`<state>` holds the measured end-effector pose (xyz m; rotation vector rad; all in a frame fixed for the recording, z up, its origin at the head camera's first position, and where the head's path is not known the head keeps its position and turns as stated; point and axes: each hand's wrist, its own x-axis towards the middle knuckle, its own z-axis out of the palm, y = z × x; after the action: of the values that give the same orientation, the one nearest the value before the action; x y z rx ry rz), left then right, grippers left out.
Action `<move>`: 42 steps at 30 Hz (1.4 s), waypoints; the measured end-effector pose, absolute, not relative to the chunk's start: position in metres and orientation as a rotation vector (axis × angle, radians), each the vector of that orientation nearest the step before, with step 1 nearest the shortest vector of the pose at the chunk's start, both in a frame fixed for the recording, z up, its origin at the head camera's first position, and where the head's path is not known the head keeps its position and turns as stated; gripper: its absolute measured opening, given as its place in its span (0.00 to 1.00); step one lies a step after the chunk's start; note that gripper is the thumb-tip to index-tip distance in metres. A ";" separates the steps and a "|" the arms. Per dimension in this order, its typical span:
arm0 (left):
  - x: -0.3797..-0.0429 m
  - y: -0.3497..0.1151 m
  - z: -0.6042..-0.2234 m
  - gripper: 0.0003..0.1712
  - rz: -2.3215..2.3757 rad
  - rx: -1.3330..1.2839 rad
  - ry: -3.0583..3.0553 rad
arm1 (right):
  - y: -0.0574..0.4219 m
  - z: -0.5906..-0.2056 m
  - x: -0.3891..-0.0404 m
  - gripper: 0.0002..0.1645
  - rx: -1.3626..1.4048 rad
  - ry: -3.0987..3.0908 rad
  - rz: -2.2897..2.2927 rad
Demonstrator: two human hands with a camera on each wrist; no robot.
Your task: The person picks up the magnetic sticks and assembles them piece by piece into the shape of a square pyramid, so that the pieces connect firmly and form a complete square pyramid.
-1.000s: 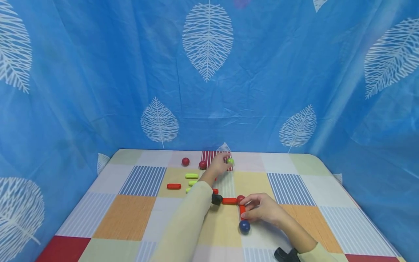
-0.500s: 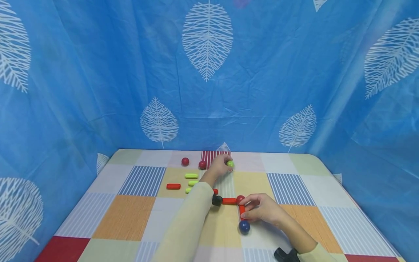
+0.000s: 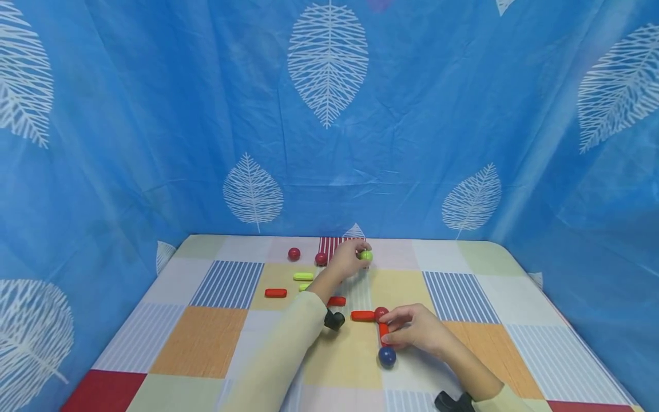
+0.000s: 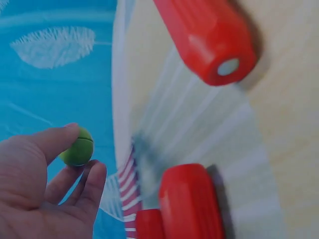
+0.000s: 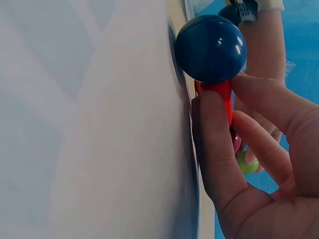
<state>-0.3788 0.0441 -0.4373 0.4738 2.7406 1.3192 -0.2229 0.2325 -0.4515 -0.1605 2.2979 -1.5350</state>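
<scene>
The green ball [image 4: 79, 148] was up on the far side, just right of centre, and the left hand [image 3: 348, 258] had it, pinched neatly between thumb and fingers! Nearer, a firm hold too: the right hand [image 3: 418, 328] pinched a red bar [image 3: 383, 333] running near to far, a blue ball [image 3: 386, 357] at its near end, a red ball [image 3: 381, 313] at its far end. From that red ball a second red bar [image 3: 363, 316] stretched left. Out beyond the left forearm, two loose red balls [image 3: 294, 254] sat far left, yellow-green bars [image 3: 303, 276] lay nearer, partly screened by the arm, and a lone red bar [image 3: 276, 293] rested left of them. All this on a patchwork cloth [image 3: 201, 343], with a blue leaf-print curtain [image 3: 386, 143] behind!
</scene>
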 end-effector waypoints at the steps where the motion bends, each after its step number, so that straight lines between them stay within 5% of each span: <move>1: -0.376 0.042 -0.436 0.18 1.324 0.481 2.738 | 0.232 -0.452 -0.223 0.26 -0.166 2.294 -1.542; 17: -0.314 0.009 -0.428 0.19 1.414 0.514 2.649 | 0.234 -0.450 -0.221 0.26 -0.193 2.264 -1.585; 42: -0.266 -0.029 -0.440 0.17 1.224 0.554 2.637 | 0.237 -0.452 -0.223 0.27 -0.198 2.237 -1.596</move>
<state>-0.2658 -0.0294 -0.4396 0.5545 2.6374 1.2235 -0.2226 0.2370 -0.4522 -0.1983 2.2375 -1.5962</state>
